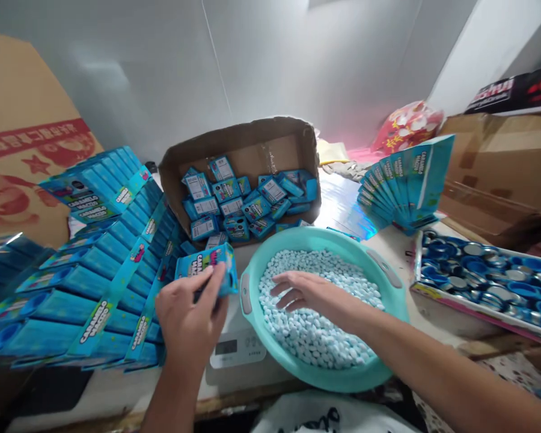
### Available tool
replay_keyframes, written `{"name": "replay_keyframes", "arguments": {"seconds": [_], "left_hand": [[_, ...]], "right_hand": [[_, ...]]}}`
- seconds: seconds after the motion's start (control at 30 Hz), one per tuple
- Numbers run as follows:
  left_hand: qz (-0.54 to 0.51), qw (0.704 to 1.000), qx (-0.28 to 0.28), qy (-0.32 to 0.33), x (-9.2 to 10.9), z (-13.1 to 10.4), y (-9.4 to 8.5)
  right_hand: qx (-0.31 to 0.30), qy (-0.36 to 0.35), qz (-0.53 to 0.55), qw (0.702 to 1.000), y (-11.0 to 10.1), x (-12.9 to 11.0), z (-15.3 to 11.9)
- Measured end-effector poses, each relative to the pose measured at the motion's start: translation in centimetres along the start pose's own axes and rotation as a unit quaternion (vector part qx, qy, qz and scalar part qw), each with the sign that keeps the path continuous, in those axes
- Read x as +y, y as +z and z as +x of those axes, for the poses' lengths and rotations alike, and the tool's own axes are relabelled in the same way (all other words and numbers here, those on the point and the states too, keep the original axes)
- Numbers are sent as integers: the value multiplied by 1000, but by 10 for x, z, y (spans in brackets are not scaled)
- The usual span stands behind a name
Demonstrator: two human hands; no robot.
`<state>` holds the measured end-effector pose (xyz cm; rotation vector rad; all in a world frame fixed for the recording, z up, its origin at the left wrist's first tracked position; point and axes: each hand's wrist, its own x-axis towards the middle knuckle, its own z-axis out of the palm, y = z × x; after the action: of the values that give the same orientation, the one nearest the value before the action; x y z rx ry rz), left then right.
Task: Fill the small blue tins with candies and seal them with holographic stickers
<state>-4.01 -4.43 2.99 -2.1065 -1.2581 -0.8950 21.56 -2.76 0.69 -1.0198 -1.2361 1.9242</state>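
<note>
Between the thumb and fingers of my left hand [192, 310] is a small blue candy box [202, 261], closed around and held left of the basin. My right hand [302, 288] hovers over the pale blue candies [329, 334], fingers spread, with nothing visible in it. Those candies fill a turquoise basin [318, 382] with grey handles. Just beyond the held box stands an open cardboard box [241, 135] with a heap of small blue candy boxes [237, 201] in it.
Rows of blue cartons [112, 264] stand at left. A digital scale [238, 350] lies by the basin's left side. To the right are a tray of blue and silver lids [482, 279], fanned blue cartons [403, 180] and a large cardboard box [500, 174].
</note>
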Motion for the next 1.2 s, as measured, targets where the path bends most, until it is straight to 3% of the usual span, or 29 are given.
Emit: {"name": "replay_keyframes", "arguments": {"seconds": [0.03,0.1,0.2,0.43,0.67,0.8,0.9,0.97,1.03,1.1,1.2], "left_hand": [[20,998,-16,56,7,11,1],[30,985,-60,158,22,26,8],[36,970,-83,226,38,35,27],[93,975,-52,193,37,32,49],[24,987,-84,135,35,24,58],[-25,997,-61,50,28,17,48],[-71,995,-43,-49,19,6,33],[-111,984,-22,-140,13,-6,23],[-137,963,-1,-231,7,-19,15],[-144,946,-4,-292,1,-34,11],[-145,921,-47,-358,-6,-57,13]], "right_hand": [[-35,31,132,990,2,-1,2],[-59,68,320,943,3,-3,7],[5,91,431,898,1,-3,16],[65,80,444,890,-3,-3,21],[78,87,391,913,-2,-8,14],[91,65,278,954,-3,-4,15],[113,5,23,993,-6,0,12],[127,-58,-204,969,-10,1,8],[130,-89,-382,911,-15,2,3],[111,-82,-467,873,-19,2,0],[80,-84,-505,855,-24,2,-2]]}}
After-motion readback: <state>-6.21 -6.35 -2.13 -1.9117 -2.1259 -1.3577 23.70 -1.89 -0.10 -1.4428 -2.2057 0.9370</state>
